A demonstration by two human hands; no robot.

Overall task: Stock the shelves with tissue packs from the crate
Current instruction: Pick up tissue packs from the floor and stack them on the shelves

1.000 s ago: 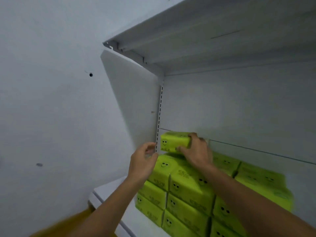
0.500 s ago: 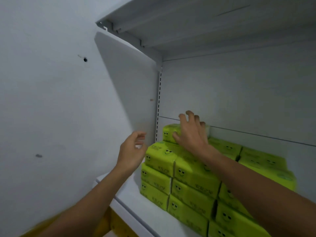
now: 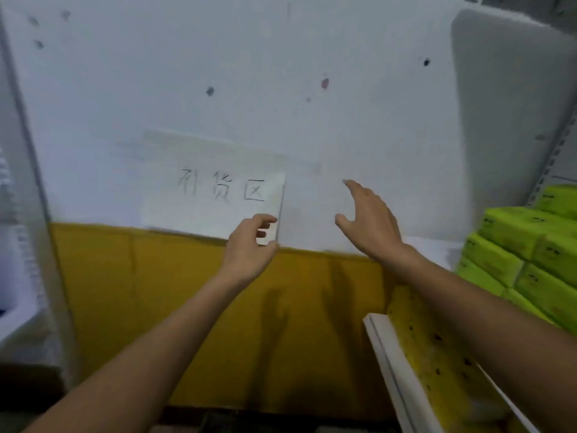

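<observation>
Hovering empty, the left hand [image 3: 249, 245] has its fingers loosely curled and the right hand [image 3: 371, 223] its fingers spread apart — green tissue packs [image 3: 515, 245] stacked on the shelf [image 3: 437, 248] at right, a handwritten paper sign [image 3: 218, 195] on the wall [image 3: 218, 73] beyond.

The wall [image 3: 218, 57] is looking like painted plaster, white and matt, with a few dark spots on it. The low band [image 3: 140, 292] of it is showing smooth yellow paint. A sheet of paper [image 3: 212, 210] is lying flat on the wall, thin, white and matt, with pen marks. The tissue packs [image 3: 515, 226] are sitting in smooth green plastic wrap that is shining softly. The shelf [image 3: 384, 348] is looking like smooth white painted metal. Its side panel [image 3: 505, 104] is looking smooth and dull grey-white, and the upright strip [image 3: 550, 164] is showing rows of little holes.
</observation>
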